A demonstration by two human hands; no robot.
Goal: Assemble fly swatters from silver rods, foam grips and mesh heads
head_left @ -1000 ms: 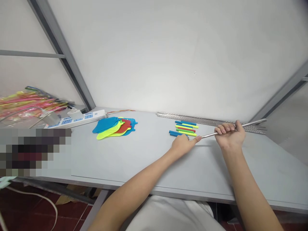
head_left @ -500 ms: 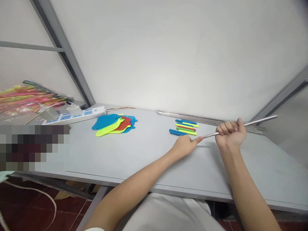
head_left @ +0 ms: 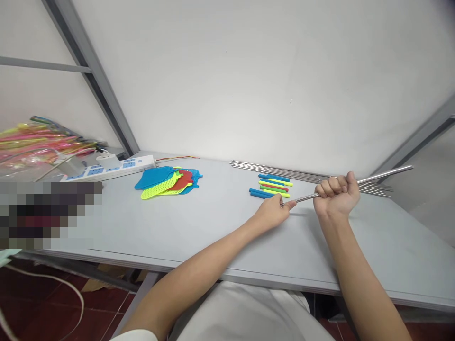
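Observation:
A shiny metal rod slants up to the right above the table, held in both my hands. My left hand pinches its lower left end between thumb and fingers. Around its middle part my right hand is wrapped, palm turned up. Just behind my left hand lie several short plastic tubes in blue, yellow, green and red. Along the wall rests a bundle of similar metal rods, partly hidden by my right hand. Flat perforated fly swatter heads in blue, yellow and red are piled to the left.
A white power strip with plugs stands at the table's back left. Beyond it is a heap of colourful items in clear plastic. Grey metal posts rise on both sides of the table. A pixelated patch covers the left edge.
My right hand has shifted slightly left along with a small camera movement. Both hands keep their hold on the rod; the tubes and swatter heads stay put.

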